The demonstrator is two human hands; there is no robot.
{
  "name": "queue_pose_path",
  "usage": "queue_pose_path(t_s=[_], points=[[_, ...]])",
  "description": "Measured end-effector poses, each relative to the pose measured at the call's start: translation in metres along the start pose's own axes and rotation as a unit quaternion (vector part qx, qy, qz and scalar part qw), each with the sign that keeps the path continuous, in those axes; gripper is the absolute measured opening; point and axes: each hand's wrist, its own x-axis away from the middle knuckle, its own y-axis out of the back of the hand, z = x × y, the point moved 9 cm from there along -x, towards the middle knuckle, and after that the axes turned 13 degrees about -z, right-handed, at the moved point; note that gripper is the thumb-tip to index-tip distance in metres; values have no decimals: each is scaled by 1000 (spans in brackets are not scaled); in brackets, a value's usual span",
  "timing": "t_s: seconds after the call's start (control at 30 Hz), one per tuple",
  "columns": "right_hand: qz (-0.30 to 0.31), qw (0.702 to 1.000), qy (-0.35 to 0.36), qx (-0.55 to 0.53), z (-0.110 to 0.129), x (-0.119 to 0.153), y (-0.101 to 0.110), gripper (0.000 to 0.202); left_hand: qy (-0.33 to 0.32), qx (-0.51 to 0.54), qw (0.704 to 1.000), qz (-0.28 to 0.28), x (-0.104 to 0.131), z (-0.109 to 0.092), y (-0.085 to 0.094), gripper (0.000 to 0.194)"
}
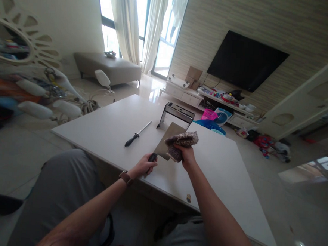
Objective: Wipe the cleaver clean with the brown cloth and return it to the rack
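My left hand [144, 164] is closed round the black handle of a cleaver [165, 138], whose broad blade points away from me above the table. In my right hand [185, 155] is a bunched brown and white cloth [182, 141], held against the blade and covering part of it. To the left of the cleaver, a sharpening steel [137, 134] with a black handle lies on the white table [110, 123]. Behind the blade stands a knife block [178, 112] with slots in its top and clear-looking sides.
A small brownish object [188, 198] lies near the table's front edge. Past the far edge are a blue plastic bag [207, 124] and a pink basket [209, 114]. A low TV cabinet [185, 95] lines the wall. A lamp with white shades [66, 108] is on the left.
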Motion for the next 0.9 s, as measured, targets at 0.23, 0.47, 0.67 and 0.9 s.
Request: queue_pose_path(t_s=[0.23,0.47,0.67,0.9], points=[[-17,998,2,58,-35,33,-16,47,-3,-1,1000,5,-1,4,0,25],[-68,998,15,-6,-5,13,0,44,5,-9,1000,17,0,5,-6,23],[-107,991,39,-65,24,-21,31,35,-8,-42,998,46,4,0,-16,22],[-44,997,36,-48,44,-32,52,43,-20,-88,995,53,8,-2,-16,19]])
